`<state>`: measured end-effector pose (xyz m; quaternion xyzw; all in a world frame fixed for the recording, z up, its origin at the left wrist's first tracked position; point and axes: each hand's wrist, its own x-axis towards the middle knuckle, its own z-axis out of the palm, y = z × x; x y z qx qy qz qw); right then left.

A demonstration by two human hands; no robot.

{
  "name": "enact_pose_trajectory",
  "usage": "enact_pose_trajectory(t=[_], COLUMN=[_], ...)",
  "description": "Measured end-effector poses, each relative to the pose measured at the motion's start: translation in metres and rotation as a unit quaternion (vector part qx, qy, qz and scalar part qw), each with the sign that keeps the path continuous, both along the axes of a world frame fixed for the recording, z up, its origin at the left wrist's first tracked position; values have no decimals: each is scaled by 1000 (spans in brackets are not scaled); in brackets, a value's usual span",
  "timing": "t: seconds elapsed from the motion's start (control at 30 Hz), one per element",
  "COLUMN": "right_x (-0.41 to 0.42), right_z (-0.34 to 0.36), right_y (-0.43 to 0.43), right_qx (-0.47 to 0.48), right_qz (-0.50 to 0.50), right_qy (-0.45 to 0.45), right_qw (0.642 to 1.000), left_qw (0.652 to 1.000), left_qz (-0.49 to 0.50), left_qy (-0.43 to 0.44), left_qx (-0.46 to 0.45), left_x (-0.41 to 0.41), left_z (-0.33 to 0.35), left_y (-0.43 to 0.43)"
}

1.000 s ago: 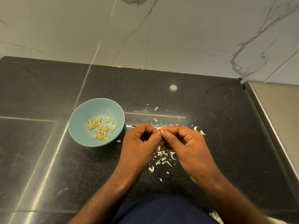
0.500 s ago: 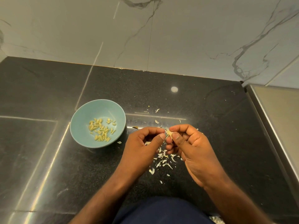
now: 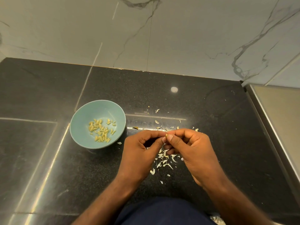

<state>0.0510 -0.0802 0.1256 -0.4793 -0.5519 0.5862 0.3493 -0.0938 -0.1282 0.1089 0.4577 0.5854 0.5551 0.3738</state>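
Observation:
My left hand (image 3: 139,153) and my right hand (image 3: 191,148) meet fingertip to fingertip above the black counter (image 3: 211,127). Between their thumbs and forefingers they pinch one small yellowish seed (image 3: 166,135), mostly hidden by the fingers. To the left stands a pale blue bowl (image 3: 81,127) with several peeled yellow-green seeds (image 3: 101,130) lying in its bottom. Pale husk scraps (image 3: 164,160) lie scattered on the counter beneath and beyond my hands.
A marble-patterned wall (image 3: 178,38) rises at the back of the counter. A steel surface (image 3: 279,114) borders the counter on the right. A single dark husk piece (image 3: 135,127) lies just right of the bowl. My dark blue clothing (image 3: 162,211) fills the bottom edge.
Both hands' fingertips have closed together on the seed again after the right hand had lifted a pale piece slightly apart. The bowl has not moved.

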Motion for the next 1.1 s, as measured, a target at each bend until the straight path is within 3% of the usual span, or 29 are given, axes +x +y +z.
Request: enact_pose_trajectory(t=[0.43,0.73,0.9,1.1], right_x=[2,-1,-4,-7], right_z=[12,18,22,14], right_y=[2,-2,-3,-2], right_qx=[-108,-95,-87,-70], right_qz=[8,-18,-20,-4], right_qy=[60,63,80,53], right_qw=[992,993,993,996], left_qw=[971,960,976,999], left_qz=[-19,-31,-10,-20], left_qy=[207,234,168,-15], left_qx=[123,153,135,21], left_x=[-5,-4,-2,0], left_z=[-5,-5,-1,-2], left_y=[1,0,-2,-7])
